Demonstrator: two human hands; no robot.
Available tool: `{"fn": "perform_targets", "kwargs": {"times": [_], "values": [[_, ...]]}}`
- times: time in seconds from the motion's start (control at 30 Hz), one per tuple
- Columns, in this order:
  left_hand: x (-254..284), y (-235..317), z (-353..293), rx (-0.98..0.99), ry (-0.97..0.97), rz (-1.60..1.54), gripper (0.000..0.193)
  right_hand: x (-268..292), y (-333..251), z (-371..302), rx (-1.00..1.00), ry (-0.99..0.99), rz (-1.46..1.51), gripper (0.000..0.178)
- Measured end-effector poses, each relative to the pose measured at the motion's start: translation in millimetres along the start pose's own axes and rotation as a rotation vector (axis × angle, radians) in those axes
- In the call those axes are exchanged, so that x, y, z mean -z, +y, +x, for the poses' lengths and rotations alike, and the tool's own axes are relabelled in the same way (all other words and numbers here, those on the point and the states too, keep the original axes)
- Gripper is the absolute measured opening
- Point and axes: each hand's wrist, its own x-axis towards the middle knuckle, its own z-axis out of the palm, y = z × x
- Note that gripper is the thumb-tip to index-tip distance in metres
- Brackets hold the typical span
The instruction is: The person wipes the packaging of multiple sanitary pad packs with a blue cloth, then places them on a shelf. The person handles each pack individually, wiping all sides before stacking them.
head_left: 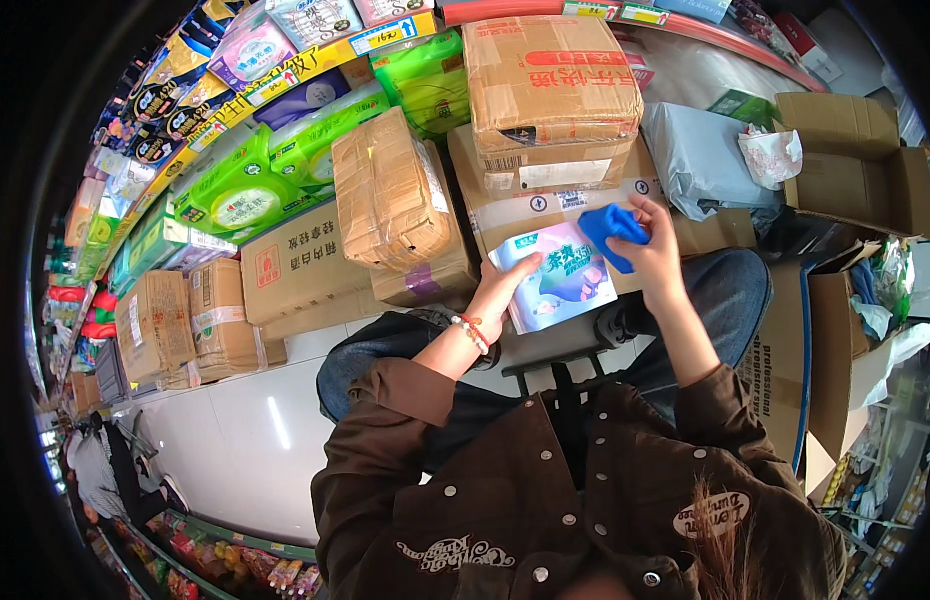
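Observation:
My left hand [502, 292], with a beaded bracelet at its wrist, grips a white, lilac and teal printed package [563, 283] by its left side. The thumb lies on its front face. In my right hand [657, 255] is a bunched blue cloth [613, 236], pinched between the fingers at the package's upper right corner. Cloth and package overlap in the picture; whether they touch is hard to tell. Just beyond the package lies a wide cardboard box [555, 206], with a taped carton [550, 95] stacked on it.
Two stacked brown parcels [390, 190] stand left of my hands, near green tissue packs [240, 200] below a shelf. A grey plastic mailer [700, 150] with crumpled white paper [770, 155] lies at the right. Open cartons [855, 190] stand beyond my right knee.

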Motion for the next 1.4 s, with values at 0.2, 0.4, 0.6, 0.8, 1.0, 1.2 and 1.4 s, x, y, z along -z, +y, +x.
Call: {"fn": "perform_targets", "kwargs": {"times": [0.2,0.4,0.6,0.8,1.0,1.2,1.4], "values": [[-1.0,-2.9,4.3,-0.032,0.027,-0.013,0.049,-39.9,26.1,-46.9,0.438,-0.214,-0.479,0.048],[5.0,-6.4,2.7,-0.021,0.064,0.014,0.046,-32.6,24.8,-52.2,0.569,-0.436,-0.442,0.055],[-1.8,-5.2,2.5,-0.091,0.05,0.084,0.045,-34.6,26.2,-18.8,0.534,-0.042,-0.502,0.057],[-18.7,13.5,-18.5,-0.213,0.07,0.32,0.063,-56.9,-4.3,-33.7,0.794,-0.157,-0.538,0.051],[-22.6,15.1,-25.6,-0.604,-0.041,0.345,0.081,-31.0,-21.1,-28.3,0.691,-0.169,-0.616,0.049],[-21.6,17.6,-29.5,-0.916,0.034,1.011,0.092,-32.2,-38.5,-51.5,0.632,-0.165,-0.471,0.048],[-18.3,16.2,-25.2,-1.131,-0.006,1.091,0.091,-26.8,-9.1,-44.2,0.79,-0.16,-0.59,0.047]]}}
